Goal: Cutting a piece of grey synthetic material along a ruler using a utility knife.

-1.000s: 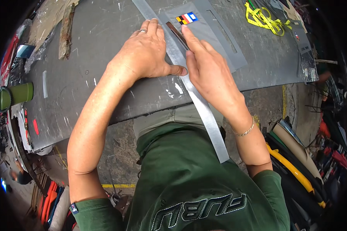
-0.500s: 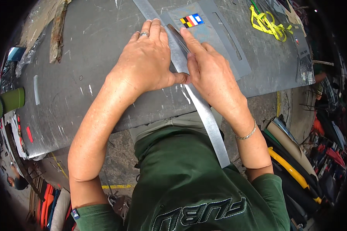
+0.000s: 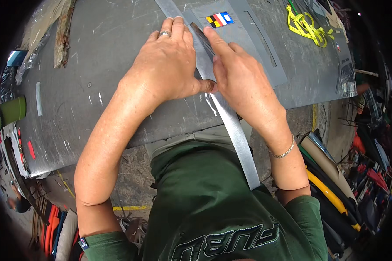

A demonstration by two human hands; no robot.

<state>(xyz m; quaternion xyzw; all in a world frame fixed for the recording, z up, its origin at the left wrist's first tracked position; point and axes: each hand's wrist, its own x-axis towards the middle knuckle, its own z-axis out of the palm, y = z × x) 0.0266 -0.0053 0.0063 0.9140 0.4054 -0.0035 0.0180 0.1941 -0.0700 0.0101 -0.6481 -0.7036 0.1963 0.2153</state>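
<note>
Since the frame a second ago, your view has shifted: the wood piece [image 3: 64, 35] and the green tube [image 3: 14, 109] sit further left, the coloured patch [image 3: 220, 19] sits a little further right, and your right wrist, with its bracelet [image 3: 283, 152], has swung slightly right. Your two hands keep nearly the same places along the metal strip [image 3: 238, 137].

Much around your grip is hard to make out. Your right hand [image 3: 245, 85] covers the lower left of the gray panel [image 3: 240, 37] and hides whatever may lie under the palm. Beside your pointing finger runs a narrow dark strip [image 3: 201, 35]; you cannot tell whether it is a slot or a tool. Your left hand [image 3: 166, 69] hides part of the metal strip's left edge, and the upper edge of the frame cuts off both metal strip and panel.

Your left hand lies flat, fingers close together, thumb stretched out across the metal strip. Your right forefinger points toward the top of the frame with the thumb tucked near it; you cannot tell whether they pinch anything.

The metal strip runs between your hands from the top centre, over the table [image 3: 113, 43] edge, to your shirt [image 3: 213, 187] at lower centre. The panel lies at upper centre, beneath and right of your right fingers.
</note>
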